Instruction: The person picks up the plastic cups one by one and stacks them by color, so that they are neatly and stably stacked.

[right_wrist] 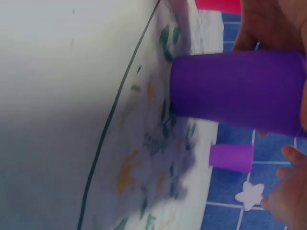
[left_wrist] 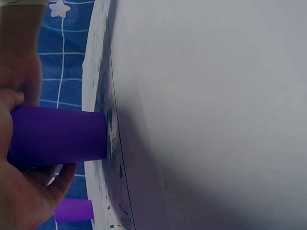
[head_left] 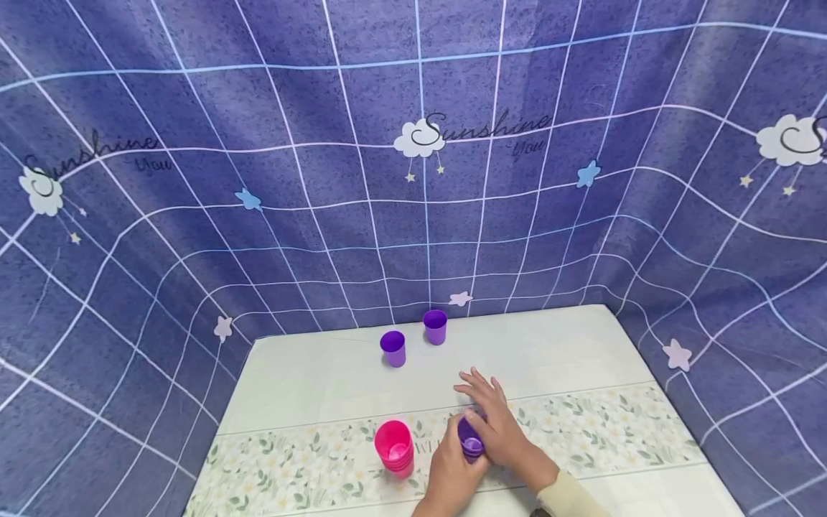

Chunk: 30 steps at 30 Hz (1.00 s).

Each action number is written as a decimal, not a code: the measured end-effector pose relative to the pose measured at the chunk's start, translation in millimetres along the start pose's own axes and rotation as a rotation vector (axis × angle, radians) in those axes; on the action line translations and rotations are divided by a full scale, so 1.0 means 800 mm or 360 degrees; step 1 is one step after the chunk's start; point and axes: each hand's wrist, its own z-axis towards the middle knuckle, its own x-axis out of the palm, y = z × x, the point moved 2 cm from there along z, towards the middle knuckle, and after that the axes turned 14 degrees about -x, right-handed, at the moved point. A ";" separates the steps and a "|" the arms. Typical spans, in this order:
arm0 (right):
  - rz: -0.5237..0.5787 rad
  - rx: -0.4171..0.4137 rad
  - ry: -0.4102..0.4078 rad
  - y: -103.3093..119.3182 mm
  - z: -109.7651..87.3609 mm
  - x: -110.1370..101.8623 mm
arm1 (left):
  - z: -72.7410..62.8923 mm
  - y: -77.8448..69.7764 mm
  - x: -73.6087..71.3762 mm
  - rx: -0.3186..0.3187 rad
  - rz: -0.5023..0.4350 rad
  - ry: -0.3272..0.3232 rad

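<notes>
Between the two hands a dark purple cup (head_left: pixel 471 446) stands upright on the table, its base down on the floral band. Curved edges near its rim look like nested cups. In the head view my left hand (head_left: pixel 452 465) grips it from the left, and the left wrist view shows fingers (left_wrist: pixel 61 184) curled round its side. On the other side is my right hand (head_left: pixel 506 429), thumb at the cup's rim, the other fingers straight and spread out past it. Part of the rim is hidden by the hands. Left of the hands stands a pink cup stack (head_left: pixel 395 451).
Two single purple cups stand mouth up farther back: one cup (head_left: pixel 393 350) to the left, the other cup (head_left: pixel 436 328) near the table's back edge. The white table (head_left: pixel 310 373) has a floral band across it. Blue grid-patterned cloth (head_left: pixel 336 237) encloses the back and sides.
</notes>
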 end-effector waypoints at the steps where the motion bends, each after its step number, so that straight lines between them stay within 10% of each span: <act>1: 0.0003 0.0004 -0.0027 -0.005 -0.001 -0.001 | 0.000 0.000 0.000 0.0008 0.0002 -0.0008; 9: -0.0118 0.0050 -0.0102 -0.038 0.010 -0.004 | -0.002 0.001 -0.002 -0.0024 0.0047 -0.0044; 30: -0.0597 0.0179 0.0385 -0.122 0.104 0.036 | -0.002 -0.003 -0.003 -0.0161 0.0025 0.0057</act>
